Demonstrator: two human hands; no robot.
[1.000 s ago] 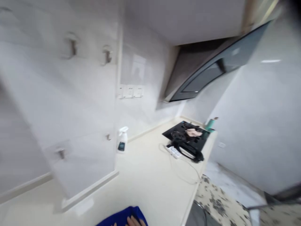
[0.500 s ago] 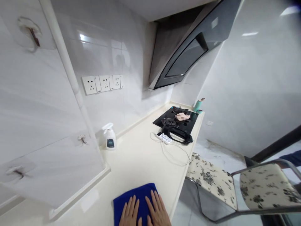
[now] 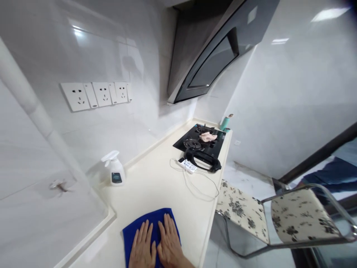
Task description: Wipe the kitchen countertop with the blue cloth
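A blue cloth (image 3: 156, 219) lies spread on the cream countertop (image 3: 156, 186) at the bottom of the view. On its left part my left hand (image 3: 142, 247) rests flat, fingers stretched forward. Beside it my right hand (image 3: 170, 240) also presses flat on the cloth, its fingertips near the cloth's far right edge. The thumbs are close together, and neither hand grips anything. Ahead and to the left, against the wall, stands a white spray bottle (image 3: 115, 171) with a dark label.
Farther along the counter are a white power strip (image 3: 187, 165) with a cord, a black curved frame (image 3: 214, 163), a gas stove (image 3: 181, 142) with a pinkish cloth (image 3: 208, 137) on it, and a green bottle (image 3: 224, 123). A floral chair (image 3: 240, 208) stands right of the counter. A range hood (image 3: 214, 63) hangs above.
Both hands and the blue cloth have moved forward along the counter, with more of the hands showing. The camera has shifted, so the surroundings sit farther left.
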